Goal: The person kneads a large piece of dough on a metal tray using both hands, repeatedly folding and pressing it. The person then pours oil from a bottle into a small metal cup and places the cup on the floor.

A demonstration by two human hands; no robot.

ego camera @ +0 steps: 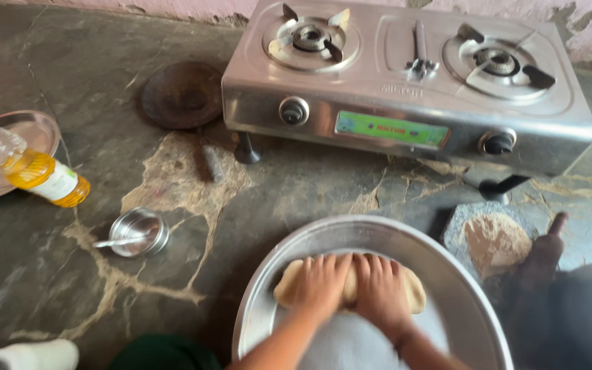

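Steel basin (460, 288) holding dough (412, 291), left hand (320, 284) and right hand (381, 291) flat, pressing it

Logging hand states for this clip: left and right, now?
Left hand: open, palm pressing on the dough.
Right hand: open, palm pressing on the dough too.

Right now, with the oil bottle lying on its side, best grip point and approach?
Take the oil bottle from above, fingers across its labelled lower body near the yellow oil. It lies tilted, clear upper end resting on the steel plate, so the round sides are exposed and the neck end is awkward.
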